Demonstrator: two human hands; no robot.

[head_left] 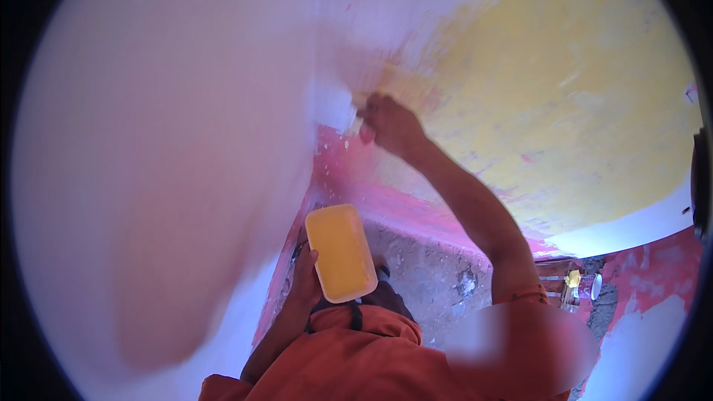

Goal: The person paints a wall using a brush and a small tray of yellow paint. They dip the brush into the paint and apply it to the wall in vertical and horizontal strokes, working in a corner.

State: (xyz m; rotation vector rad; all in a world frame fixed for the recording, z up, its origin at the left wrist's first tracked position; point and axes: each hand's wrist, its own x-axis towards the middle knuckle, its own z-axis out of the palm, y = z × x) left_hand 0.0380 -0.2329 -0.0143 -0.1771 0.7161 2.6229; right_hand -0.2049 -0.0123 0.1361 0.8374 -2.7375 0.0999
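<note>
My left hand (305, 271) grips the left side of a rectangular tub (373, 263) with a pale rim. Inside the tub is yellow paint (342, 249). Farther up, my right hand (390, 122) is closed on a paintbrush and raised to the wall near the corner. The reddish end of the brush handle (366, 134) shows below my fingers; the bristles are blurred and mostly hidden by the hand. On the right-hand wall (557, 89) spreads a broad, uneven coat of yellow, thinning to streaks over white close to the brush.
A plain pale wall (171, 141) stands close on my left and meets the painted wall in a corner. Along the foot of the walls runs a pink-red band (416, 212). Below lies a rough grey floor (438, 275). Small items, one yellow (572, 279), sit at the lower right.
</note>
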